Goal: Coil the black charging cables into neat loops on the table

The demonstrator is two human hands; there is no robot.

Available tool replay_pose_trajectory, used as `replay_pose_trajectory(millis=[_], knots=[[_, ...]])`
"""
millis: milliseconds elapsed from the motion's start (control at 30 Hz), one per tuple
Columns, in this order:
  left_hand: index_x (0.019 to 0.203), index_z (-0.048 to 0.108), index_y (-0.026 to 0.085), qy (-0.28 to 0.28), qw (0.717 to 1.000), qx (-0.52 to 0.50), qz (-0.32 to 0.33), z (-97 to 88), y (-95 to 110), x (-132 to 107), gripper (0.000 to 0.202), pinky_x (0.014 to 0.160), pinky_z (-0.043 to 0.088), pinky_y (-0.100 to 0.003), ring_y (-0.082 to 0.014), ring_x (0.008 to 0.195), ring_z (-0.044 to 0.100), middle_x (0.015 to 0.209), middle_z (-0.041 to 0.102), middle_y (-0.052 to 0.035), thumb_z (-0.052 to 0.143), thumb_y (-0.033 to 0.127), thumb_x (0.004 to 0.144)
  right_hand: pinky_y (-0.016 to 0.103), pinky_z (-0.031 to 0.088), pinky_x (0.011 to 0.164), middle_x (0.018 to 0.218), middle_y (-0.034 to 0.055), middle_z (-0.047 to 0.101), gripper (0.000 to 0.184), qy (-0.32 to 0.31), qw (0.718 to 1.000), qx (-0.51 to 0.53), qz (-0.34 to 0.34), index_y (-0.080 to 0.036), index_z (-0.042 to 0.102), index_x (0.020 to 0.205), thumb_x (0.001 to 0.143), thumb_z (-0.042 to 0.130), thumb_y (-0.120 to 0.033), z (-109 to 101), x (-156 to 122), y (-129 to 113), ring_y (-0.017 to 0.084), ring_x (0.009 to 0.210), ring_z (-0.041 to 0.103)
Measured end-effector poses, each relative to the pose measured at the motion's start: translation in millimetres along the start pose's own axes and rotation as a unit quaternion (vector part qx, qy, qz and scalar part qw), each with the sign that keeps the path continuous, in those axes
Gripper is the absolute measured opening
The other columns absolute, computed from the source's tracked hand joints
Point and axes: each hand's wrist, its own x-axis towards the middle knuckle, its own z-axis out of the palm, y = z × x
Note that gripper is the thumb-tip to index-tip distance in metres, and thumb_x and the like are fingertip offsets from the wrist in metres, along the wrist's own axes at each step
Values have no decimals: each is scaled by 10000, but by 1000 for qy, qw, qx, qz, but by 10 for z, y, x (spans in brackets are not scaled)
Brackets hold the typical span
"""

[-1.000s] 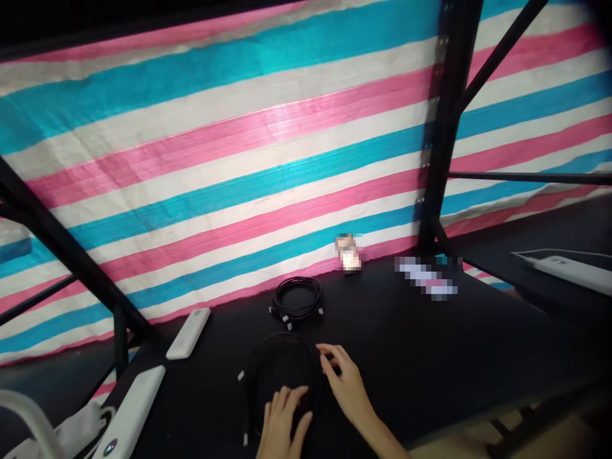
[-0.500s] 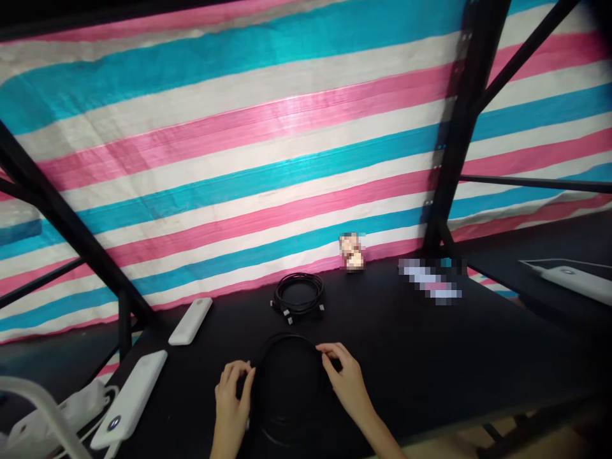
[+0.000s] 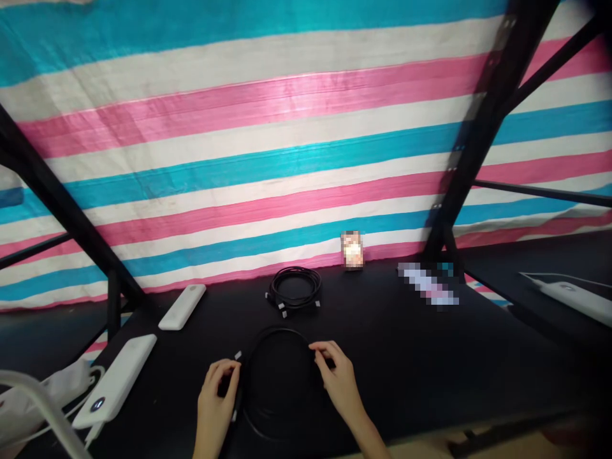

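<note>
A black cable [image 3: 277,329] lies in a wide loop on the dark table, between my two hands. My left hand [image 3: 215,395] pinches it at the loop's left side, thumb against fingertips. One silvery plug [image 3: 238,355] pokes out just past those fingertips, and another light plug tip [image 3: 234,415] shows beside the thumb's base. On the other side, my right hand [image 3: 340,379] has thumb and fingers closed on the loop's upper right part. Farther back sits a second black coil of cable [image 3: 295,302] with several silvery plugs at its front. The loop's lower part blends into the black surface.
Two white power banks [image 3: 182,307] [image 3: 117,379] lie at the left, near a white power strip [image 3: 52,389] and a thick white cord [image 3: 33,389]. Blurred items [image 3: 352,250] [image 3: 428,284] stand at the back right. Another white power bank [image 3: 578,299] lies far right. Black frame posts [image 3: 482,146] rise behind.
The view has tilted and shifted slightly. My left hand has moved a little left, and the plug at its fingertips shows more clearly. My right hand keeps its pinch on the loop.
</note>
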Motion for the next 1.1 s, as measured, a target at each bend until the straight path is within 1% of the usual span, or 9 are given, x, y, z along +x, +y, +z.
replay_pose_trajectory(millis=[133, 333, 433, 500, 600, 767, 900, 1000, 1100], knots=[[737, 643, 215, 26, 1000, 7, 0, -6, 31, -15, 270, 755, 496, -327, -221, 851, 616, 875, 636, -61, 557, 469, 762, 253, 468, 436, 829, 70, 648, 240, -22, 1000, 3, 16, -215, 690, 818, 822, 502, -364, 6, -2, 48, 200, 651, 622], [748, 638, 215, 23, 1000, 14, -12, -11, 90, -10, 248, 711, 493, -313, -216, 835, 623, 875, 658, -62, 552, 447, 763, 247, 463, 436, 855, 76, 633, 216, -44, 999, 14, 17, -205, 680, 829, 823, 496, -317, -1, -3, 89, 207, 691, 623], [753, 647, 216, 23, 1000, 10, -11, -11, 92, -9, 240, 722, 483, -314, -221, 874, 623, 905, 665, -68, 538, 428, 784, 248, 466, 441, 841, 73, 633, 213, -51, 999, 12, 15, -208, 682, 832, 823, 504, -325, -6, 1, 87, 203, 675, 622], [752, 650, 213, 26, 1000, 11, -10, -12, 85, -10, 237, 702, 480, -306, -220, 865, 627, 903, 668, -68, 545, 423, 781, 249, 466, 444, 826, 70, 634, 217, -51, 998, 9, 17, -211, 683, 831, 825, 505, -336, -8, 2, 80, 199, 656, 620], [754, 647, 207, 29, 999, 17, -9, -14, 76, -14, 240, 666, 474, -295, -213, 827, 632, 879, 672, -63, 558, 430, 767, 248, 463, 447, 822, 69, 634, 224, -54, 998, 8, 21, -208, 680, 837, 831, 498, -338, -9, 2, 68, 193, 645, 617], [756, 634, 204, 32, 999, 19, -18, -16, 65, -20, 274, 679, 474, -300, -212, 816, 631, 869, 675, -60, 545, 463, 764, 238, 457, 455, 862, 77, 624, 219, -63, 998, 14, 23, -191, 670, 840, 831, 482, -304, -9, 1, 58, 196, 694, 618], [781, 627, 203, 14, 999, -3, -28, -12, 44, -12, 271, 708, 474, -303, -215, 846, 633, 880, 674, -60, 542, 460, 777, 222, 448, 455, 853, 79, 618, 202, -58, 998, 23, 14, -176, 672, 824, 821, 488, -260, -10, -4, 53, 189, 700, 613], [727, 617, 206, 0, 999, -1, -35, -10, 30, -9, 268, 729, 467, -310, -228, 888, 627, 908, 670, -63, 567, 467, 761, 219, 445, 453, 845, 78, 617, 194, -55, 998, 26, 11, -175, 672, 819, 817, 488, -236, -9, -6, 48, 187, 695, 609], [677, 599, 204, 3, 999, 0, -32, -12, 29, -13, 279, 730, 458, -311, -228, 870, 622, 887, 660, -63, 583, 474, 747, 225, 449, 456, 839, 75, 617, 192, -52, 998, 26, 6, -178, 674, 817, 815, 489, -234, -6, -4, 54, 186, 684, 606]])
